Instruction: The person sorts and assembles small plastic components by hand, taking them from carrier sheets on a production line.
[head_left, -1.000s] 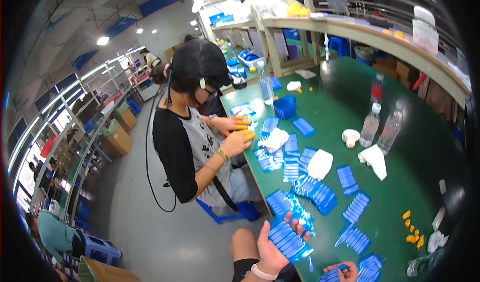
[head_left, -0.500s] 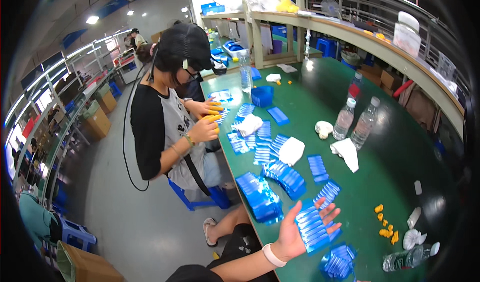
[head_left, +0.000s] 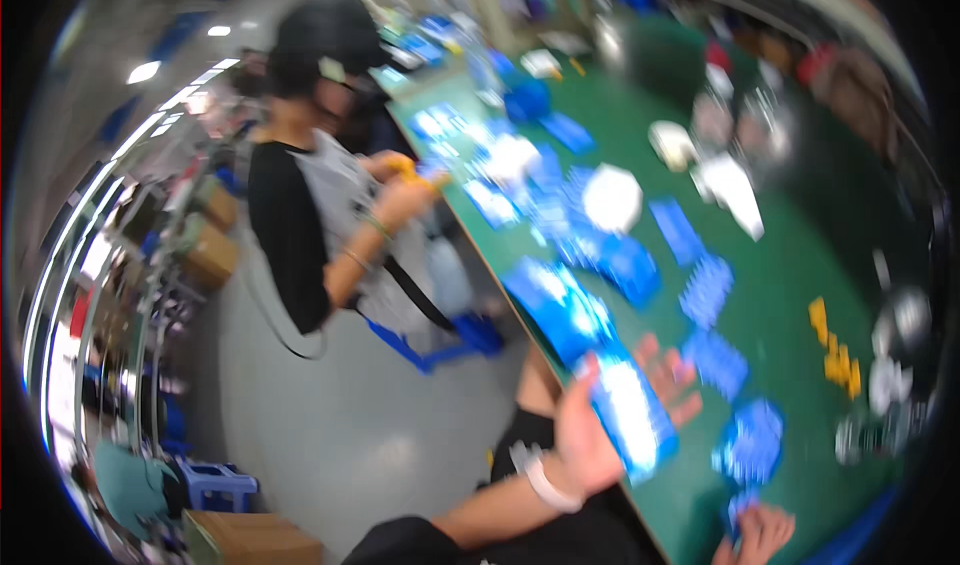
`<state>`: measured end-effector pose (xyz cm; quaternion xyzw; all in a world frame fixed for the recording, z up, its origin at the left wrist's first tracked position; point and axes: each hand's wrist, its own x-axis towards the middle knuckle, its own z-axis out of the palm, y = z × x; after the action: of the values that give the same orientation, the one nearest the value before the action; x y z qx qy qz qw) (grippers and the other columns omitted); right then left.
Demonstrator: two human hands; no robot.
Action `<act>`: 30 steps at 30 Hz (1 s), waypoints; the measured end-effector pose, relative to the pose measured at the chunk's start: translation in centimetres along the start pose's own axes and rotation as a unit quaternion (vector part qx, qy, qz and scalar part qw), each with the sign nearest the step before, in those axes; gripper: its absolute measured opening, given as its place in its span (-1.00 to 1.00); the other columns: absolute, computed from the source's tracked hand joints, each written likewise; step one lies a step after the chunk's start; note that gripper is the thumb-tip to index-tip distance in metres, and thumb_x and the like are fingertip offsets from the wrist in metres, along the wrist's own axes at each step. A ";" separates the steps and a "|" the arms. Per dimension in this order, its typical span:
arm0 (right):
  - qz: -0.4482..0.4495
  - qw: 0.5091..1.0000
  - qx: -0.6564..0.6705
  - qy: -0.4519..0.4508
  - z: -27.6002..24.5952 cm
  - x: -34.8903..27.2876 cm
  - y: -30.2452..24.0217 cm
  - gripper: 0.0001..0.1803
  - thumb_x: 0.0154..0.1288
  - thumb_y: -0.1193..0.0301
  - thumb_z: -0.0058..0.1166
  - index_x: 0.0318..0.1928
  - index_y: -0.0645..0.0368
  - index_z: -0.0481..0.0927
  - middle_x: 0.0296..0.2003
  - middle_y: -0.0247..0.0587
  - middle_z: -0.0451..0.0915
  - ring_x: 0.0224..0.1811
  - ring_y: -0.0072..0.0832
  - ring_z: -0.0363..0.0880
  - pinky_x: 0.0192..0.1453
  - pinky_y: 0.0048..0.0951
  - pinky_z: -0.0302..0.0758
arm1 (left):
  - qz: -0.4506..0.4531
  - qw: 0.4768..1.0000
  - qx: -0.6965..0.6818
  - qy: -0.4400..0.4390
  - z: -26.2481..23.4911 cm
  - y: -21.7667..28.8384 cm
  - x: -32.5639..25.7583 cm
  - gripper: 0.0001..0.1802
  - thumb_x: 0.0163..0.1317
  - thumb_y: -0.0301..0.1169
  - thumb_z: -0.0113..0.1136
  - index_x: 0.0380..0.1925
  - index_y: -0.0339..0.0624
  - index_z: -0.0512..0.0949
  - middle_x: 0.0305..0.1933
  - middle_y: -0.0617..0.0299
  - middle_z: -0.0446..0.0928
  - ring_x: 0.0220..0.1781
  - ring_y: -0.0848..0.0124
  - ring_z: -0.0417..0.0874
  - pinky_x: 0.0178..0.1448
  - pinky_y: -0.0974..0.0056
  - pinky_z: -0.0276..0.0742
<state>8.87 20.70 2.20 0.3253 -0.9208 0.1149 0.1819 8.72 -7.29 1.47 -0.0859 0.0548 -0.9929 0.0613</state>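
My left hand point(head_left: 585, 435) is turned palm up at the table's near edge, fingers spread. A shiny blue ribbed film sheet point(head_left: 635, 415) lies across its palm, with the thumb along one side. Low in the view, my right hand point(head_left: 765, 537) has bent fingers around a small blue film piece point(head_left: 741, 510), blurred by motion. Just beyond it sits a bunch of blue film pieces point(head_left: 752, 443). Past my left hand lie a blue ribbed sheet point(head_left: 716, 362) and a large stack of blue sheets point(head_left: 560, 305).
A co-worker point(head_left: 300, 175) with yellow finger covers sits on a blue stool point(head_left: 430, 343) at the left. On the green table point(head_left: 800, 255) are clear bottles point(head_left: 713, 115), crumpled white tissue point(head_left: 728, 190), yellow finger covers point(head_left: 835, 350) and a lying bottle point(head_left: 875, 435).
The whole view has shifted and blurred. My right hand has come into sight at the bottom with a small blue piece. The sheet on my left palm is tilted and glares more strongly.
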 end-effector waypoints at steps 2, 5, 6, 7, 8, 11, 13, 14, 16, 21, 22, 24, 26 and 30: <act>0.004 0.996 0.008 0.087 0.9 -1.7 0.9 -0.68 -0.13 0.65 0.04 -0.26 0.17 0.54 -0.19 -0.16 0.51 -0.11 -0.09 0.42 0.18 0.03 0.19 | 0.035 0.997 0.034 0.054 1.4 1.2 -0.6 -0.37 0.17 0.09 0.00 0.12 -0.06 0.32 0.15 0.10 0.37 0.30 0.12 0.26 0.42 -0.12 -0.02; 0.046 0.998 0.037 0.025 0.5 0.6 -1.0 -0.70 -0.19 0.60 0.03 -0.31 0.14 0.56 -0.21 -0.20 0.53 -0.18 -0.20 0.43 0.02 -0.11 0.27 | 0.057 0.993 0.096 0.038 0.1 1.2 -0.5 -0.39 0.24 0.13 -0.16 0.15 0.01 0.35 0.23 0.27 0.37 0.39 0.24 0.16 0.45 -0.19 -0.29; 0.056 0.996 0.060 -0.036 0.5 1.0 -1.4 -0.70 -0.15 0.58 0.10 -0.28 0.14 0.55 -0.20 -0.23 0.52 -0.14 -0.23 0.42 0.02 -0.14 0.26 | 0.060 0.991 0.113 0.039 0.0 1.2 -0.2 -0.38 0.25 0.13 -0.17 0.18 0.02 0.31 0.24 0.27 0.35 0.40 0.25 0.14 0.45 -0.19 -0.30; 0.042 0.994 0.059 -0.080 1.2 0.6 -1.2 -0.71 -0.13 0.47 0.21 -0.27 0.14 0.55 -0.19 -0.25 0.52 -0.12 -0.24 0.41 0.05 -0.12 0.21 | 0.058 0.989 0.135 0.033 -0.4 0.9 0.2 -0.37 0.25 0.13 -0.19 0.21 0.03 0.28 0.25 0.28 0.34 0.41 0.26 0.12 0.45 -0.19 -0.30; 0.064 0.990 0.047 -0.118 0.9 0.2 -1.5 -0.69 -0.13 0.41 0.25 -0.27 0.14 0.55 -0.19 -0.26 0.52 -0.12 -0.25 0.41 0.05 -0.12 0.19 | 0.044 0.991 0.124 0.038 -0.6 0.2 0.4 -0.37 0.25 0.13 -0.19 0.21 0.03 0.28 0.25 0.28 0.34 0.41 0.26 0.12 0.45 -0.19 -0.30; 0.106 0.982 0.045 -0.148 -0.4 -0.8 -1.9 -0.64 -0.12 0.31 0.29 -0.27 0.16 0.54 -0.19 -0.24 0.52 -0.13 -0.24 0.40 0.06 -0.10 0.15 | 0.019 0.989 0.141 0.049 -0.8 -0.6 0.5 -0.36 0.27 0.13 -0.23 0.27 0.08 0.19 0.30 0.31 0.29 0.43 0.28 0.08 0.44 -0.20 -0.32; 0.104 0.988 0.053 -0.101 -1.5 -1.4 -2.0 -0.60 -0.12 0.26 0.31 -0.24 0.18 0.56 -0.18 -0.23 0.53 -0.20 -0.27 0.42 -0.03 -0.20 0.18 | 0.006 0.993 0.114 -0.011 -1.5 -1.3 0.0 -0.36 0.30 0.14 -0.29 0.32 0.16 0.10 0.34 0.35 0.23 0.44 0.28 0.05 0.44 -0.20 -0.30; 0.112 0.988 0.085 -0.070 -1.1 -1.2 -2.5 -0.60 -0.11 0.27 0.31 -0.25 0.20 0.56 -0.18 -0.20 0.53 -0.23 -0.26 0.44 -0.07 -0.24 0.24 | -0.003 0.990 0.141 -0.024 -1.2 -1.4 -0.1 -0.40 0.34 0.09 -0.34 0.34 0.24 0.03 0.37 0.36 0.19 0.44 0.28 0.06 0.43 -0.20 -0.24; 0.137 0.969 0.200 -0.054 0.6 -0.5 -1.7 -0.60 -0.07 0.30 0.31 -0.21 0.24 0.55 -0.18 -0.13 0.54 -0.25 -0.25 0.48 -0.15 -0.32 0.36 | 0.010 0.996 0.091 0.009 -2.8 -3.2 0.2 -0.40 0.34 0.10 -0.34 0.34 0.22 0.02 0.35 0.25 0.19 0.43 0.19 0.08 0.42 -0.21 -0.16; 0.186 0.856 0.482 -0.034 3.7 3.6 -5.3 -0.52 0.00 0.42 0.30 -0.04 0.29 0.48 -0.12 -0.05 0.54 -0.20 -0.29 0.53 -0.20 -0.43 0.49 | 0.026 0.997 0.059 0.049 -2.7 -4.8 -1.6 -0.44 0.37 0.02 -0.32 0.34 0.23 0.01 0.33 0.19 0.22 0.37 0.11 0.18 0.38 -0.18 0.00; 0.171 0.853 0.492 -0.035 4.7 3.8 -5.7 -0.50 0.01 0.45 0.30 0.00 0.29 0.46 -0.10 -0.05 0.54 -0.18 -0.32 0.54 -0.19 -0.45 0.49 | 0.059 0.993 0.042 0.092 -2.4 -3.4 -1.5 -0.47 0.38 -0.02 -0.30 0.33 0.23 0.06 0.32 0.28 0.25 0.35 0.17 0.23 0.37 -0.18 0.02; 0.199 0.863 0.463 -0.027 5.2 3.5 -5.6 -0.59 0.03 0.53 0.24 -0.06 0.30 0.49 -0.15 -0.06 0.56 -0.20 -0.36 0.55 -0.21 -0.48 0.48 | 0.133 0.985 0.072 0.081 -1.5 0.5 -1.6 -0.51 0.41 -0.13 -0.33 0.31 0.08 0.13 0.36 0.35 0.21 0.40 0.31 0.17 0.43 -0.12 -0.10; 0.241 0.846 0.476 0.001 5.6 3.1 -5.5 -0.69 0.03 0.58 0.21 -0.15 0.32 0.53 -0.23 -0.04 0.59 -0.24 -0.35 0.57 -0.24 -0.48 0.51 | 0.175 0.979 0.107 0.009 -1.8 3.9 -1.5 -0.49 0.39 -0.21 -0.27 0.31 -0.07 0.10 0.38 0.33 0.16 0.43 0.31 0.09 0.47 -0.06 -0.18; 0.017 0.838 0.540 -0.075 4.6 1.3 -6.9 -0.74 0.00 0.59 0.24 -0.23 0.33 0.56 -0.34 -0.06 0.60 -0.28 -0.28 0.62 -0.27 -0.41 0.57 | 0.121 0.976 0.171 -0.055 -1.1 6.6 -3.4 -0.48 0.33 -0.40 -0.22 0.31 -0.07 0.11 0.38 0.24 0.14 0.45 0.17 0.03 0.50 -0.01 -0.21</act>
<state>11.18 13.21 -0.76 0.3639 -0.7288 0.5723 -0.0939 12.59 -13.30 -0.91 -0.1209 -0.1094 -0.9665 0.1982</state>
